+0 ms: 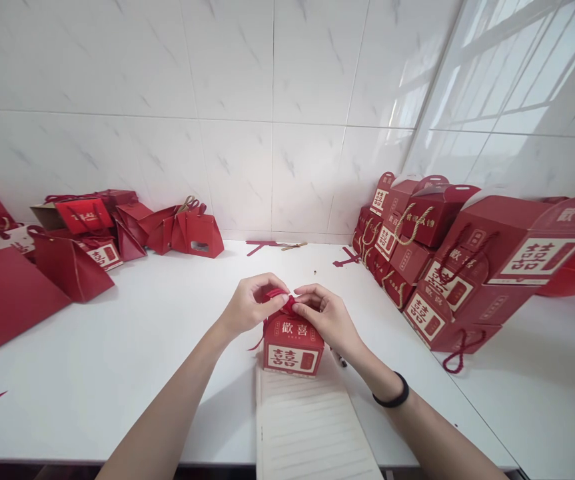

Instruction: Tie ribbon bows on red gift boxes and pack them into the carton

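Note:
A small red gift box point(294, 343) with white Chinese characters stands upright in front of me, at the far end of a lined notebook point(307, 427). Over its top I pinch a red ribbon point(288, 305), bunched like a bow or knot. My left hand point(254, 303) grips the ribbon from the left, thumb against fingers. From the other side my right hand point(328, 317), with a black band on the wrist, pinches the ribbon too. A ribbon tail hangs at the box's left side. The fingers partly hide the knot.
Stacked red gift boxes point(487, 267) with rope handles stand at the right. Red bags and boxes point(74, 267) crowd the left. Ribbon scraps point(260, 245) lie by the tiled wall point(237, 173). A pen point(340, 360) lies right of the box on the white table point(207, 400).

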`<state>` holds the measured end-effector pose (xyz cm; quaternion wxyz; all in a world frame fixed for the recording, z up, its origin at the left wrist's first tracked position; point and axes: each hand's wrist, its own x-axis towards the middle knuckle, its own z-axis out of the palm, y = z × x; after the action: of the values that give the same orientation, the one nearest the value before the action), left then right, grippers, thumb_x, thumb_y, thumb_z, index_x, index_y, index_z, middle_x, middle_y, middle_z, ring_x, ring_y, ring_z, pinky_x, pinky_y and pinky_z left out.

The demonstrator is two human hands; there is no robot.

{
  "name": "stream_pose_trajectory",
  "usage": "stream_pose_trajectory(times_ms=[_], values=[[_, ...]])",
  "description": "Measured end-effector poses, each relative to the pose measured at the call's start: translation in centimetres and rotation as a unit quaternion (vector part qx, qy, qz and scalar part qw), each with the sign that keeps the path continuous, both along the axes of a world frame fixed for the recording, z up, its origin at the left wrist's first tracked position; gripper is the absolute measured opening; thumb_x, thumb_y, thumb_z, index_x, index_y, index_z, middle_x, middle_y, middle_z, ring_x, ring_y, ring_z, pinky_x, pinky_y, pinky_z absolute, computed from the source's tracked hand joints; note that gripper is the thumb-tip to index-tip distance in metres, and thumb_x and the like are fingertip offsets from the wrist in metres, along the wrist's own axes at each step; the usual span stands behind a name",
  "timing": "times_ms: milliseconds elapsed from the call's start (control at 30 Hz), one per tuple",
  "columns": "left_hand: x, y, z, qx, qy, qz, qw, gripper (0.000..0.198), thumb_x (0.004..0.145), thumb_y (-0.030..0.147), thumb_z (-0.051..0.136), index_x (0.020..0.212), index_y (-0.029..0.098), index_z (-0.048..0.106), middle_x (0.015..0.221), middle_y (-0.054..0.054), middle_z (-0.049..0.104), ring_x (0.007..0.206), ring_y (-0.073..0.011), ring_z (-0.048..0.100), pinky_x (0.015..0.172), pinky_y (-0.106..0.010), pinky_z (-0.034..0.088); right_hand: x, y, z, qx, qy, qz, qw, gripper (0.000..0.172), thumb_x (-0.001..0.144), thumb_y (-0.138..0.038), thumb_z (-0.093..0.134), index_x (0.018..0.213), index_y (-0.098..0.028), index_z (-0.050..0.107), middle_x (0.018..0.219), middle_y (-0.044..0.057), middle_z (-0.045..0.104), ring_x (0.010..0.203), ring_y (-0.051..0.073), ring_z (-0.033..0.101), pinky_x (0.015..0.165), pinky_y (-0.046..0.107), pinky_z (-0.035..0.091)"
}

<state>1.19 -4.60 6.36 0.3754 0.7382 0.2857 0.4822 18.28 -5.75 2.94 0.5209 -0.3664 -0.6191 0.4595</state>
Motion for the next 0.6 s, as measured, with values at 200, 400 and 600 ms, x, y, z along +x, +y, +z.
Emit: stream_pose_trajectory(times_ms=[200,400,600], values=[[0.4,-0.2,-0.1,-0.003,-0.007,0.018,1.000,0.009,0.073,0.025,0.062,0.070,0.016,0.060,0.067,0.000,0.061,0.060,-0.0098,0.055,0.056,-0.021,0.046,-0.2,-0.3,0.3,-0.003,-0.008,0.020,1.000,0.027,0.071,-0.034,0.064,0.092,-0.019,0.054,0.077,0.002,0.067,0.073,0.018,0.062,0.067,0.031,0.049],[0.6,0.0,-0.1,-0.039,0.011,0.009,0.999,0.012,0.074,0.027,0.061,0.072,0.016,0.061,0.067,0.000,0.060,0.061,-0.0100,0.055,0.058,-0.022,0.045,-0.5,-0.6,0.3,-0.002,-0.022,0.027,0.999,0.040,0.070,-0.025,0.062,0.107,-0.020,0.047,0.071,-0.002,0.066,0.067,0.016,0.061,0.064,0.030,0.048],[0.6,0.8,-0.7,-0.087,0.048,0.050,0.994,0.016,0.074,0.030,0.060,0.083,0.017,0.059,0.074,0.001,0.060,0.065,-0.0107,0.054,0.063,-0.024,0.045,-0.7,-0.8,0.4,-0.025,0.025,0.033,0.999,0.049,0.069,-0.028,0.068,0.110,-0.021,0.043,0.069,-0.003,0.066,0.065,0.016,0.060,0.062,0.028,0.047]])
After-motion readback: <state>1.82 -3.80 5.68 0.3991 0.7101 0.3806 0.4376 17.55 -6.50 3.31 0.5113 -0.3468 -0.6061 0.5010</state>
